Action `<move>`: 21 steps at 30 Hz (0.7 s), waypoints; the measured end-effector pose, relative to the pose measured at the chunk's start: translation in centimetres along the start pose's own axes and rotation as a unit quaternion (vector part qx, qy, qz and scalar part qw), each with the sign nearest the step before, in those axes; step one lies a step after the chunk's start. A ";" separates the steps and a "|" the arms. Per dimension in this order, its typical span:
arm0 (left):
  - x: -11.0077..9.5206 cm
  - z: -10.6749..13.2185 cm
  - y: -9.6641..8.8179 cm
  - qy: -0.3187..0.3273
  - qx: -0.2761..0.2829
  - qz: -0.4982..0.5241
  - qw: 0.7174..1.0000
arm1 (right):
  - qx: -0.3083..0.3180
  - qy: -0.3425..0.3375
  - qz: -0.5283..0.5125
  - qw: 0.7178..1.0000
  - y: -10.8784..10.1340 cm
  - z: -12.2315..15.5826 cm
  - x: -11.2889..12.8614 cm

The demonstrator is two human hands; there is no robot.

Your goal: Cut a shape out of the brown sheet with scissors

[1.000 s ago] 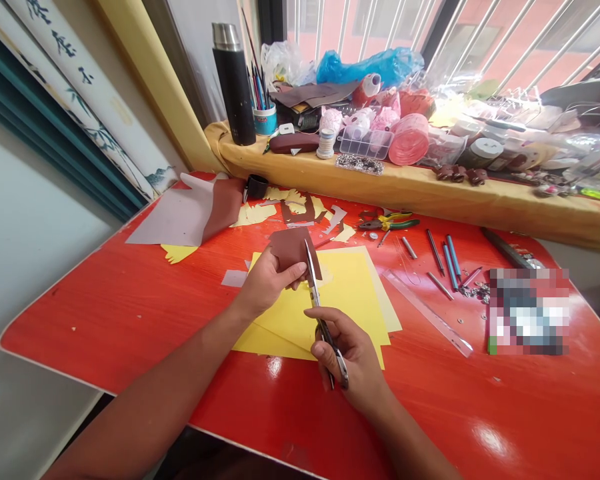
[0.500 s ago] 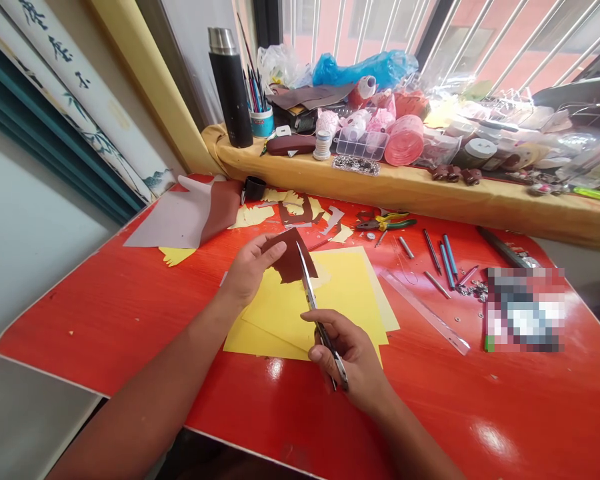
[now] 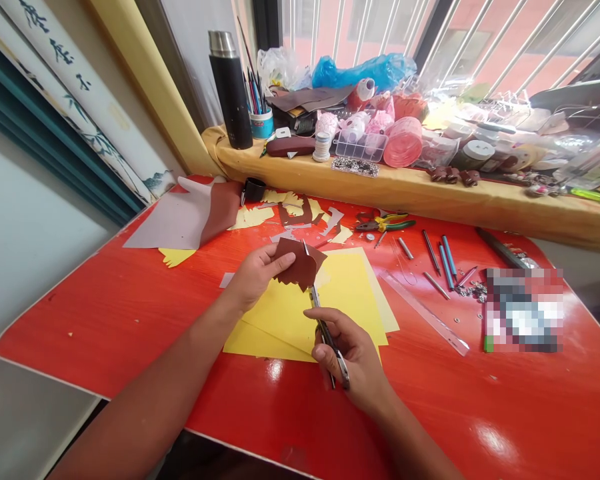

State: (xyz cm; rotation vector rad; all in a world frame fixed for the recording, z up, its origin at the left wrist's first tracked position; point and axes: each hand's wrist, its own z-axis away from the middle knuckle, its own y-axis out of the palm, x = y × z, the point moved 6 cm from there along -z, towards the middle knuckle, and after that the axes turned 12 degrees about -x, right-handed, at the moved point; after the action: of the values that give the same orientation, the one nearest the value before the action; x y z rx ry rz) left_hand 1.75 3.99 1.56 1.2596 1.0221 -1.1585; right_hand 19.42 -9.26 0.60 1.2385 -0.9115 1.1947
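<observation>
A small piece of brown leather (image 3: pixel 300 262) with a jagged lower edge is pinched between the thumb and fingers of my left hand (image 3: pixel 260 272). My right hand (image 3: pixel 353 353) grips a pair of metal scissors (image 3: pixel 315 297) by the handles. The blades reach up into the leather, which partly covers them, with a tip showing near its top edge. Beneath both hands, yellow sheets (image 3: pixel 290 327) of paper lie overlapping on the red table (image 3: pixel 130 320).
Brown and yellow scraps (image 3: pixel 250 216) lie behind my left hand, beside a larger leather sheet (image 3: pixel 167 217). Pliers (image 3: pixel 393 223), blue pens (image 3: pixel 450 257) and a clear ruler (image 3: pixel 425 312) are to the right. A black flask (image 3: pixel 231 100) stands on the crowded windowsill.
The leather has turned and shifted slightly right and down in my left hand. The scissor blades, in front of it before, now pass into it.
</observation>
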 end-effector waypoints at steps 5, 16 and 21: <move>0.0 0.0 -0.1 0.007 -0.013 -0.002 1.000 | 0.003 -0.007 0.000 1.000 0.0 0.1 0.0; -0.1 0.2 0.0 0.008 -0.021 -0.023 0.999 | -0.004 -0.012 0.002 1.000 0.0 0.0 -0.2; -0.4 0.3 0.1 0.012 -0.015 -0.014 1.000 | -0.008 -0.008 0.011 1.000 0.0 0.0 -0.2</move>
State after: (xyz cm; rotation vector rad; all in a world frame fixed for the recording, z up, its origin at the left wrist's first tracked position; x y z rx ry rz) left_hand 1.75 3.73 1.97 1.2415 1.0741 -1.1472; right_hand 19.35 -9.32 0.38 1.2287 -0.9471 1.1942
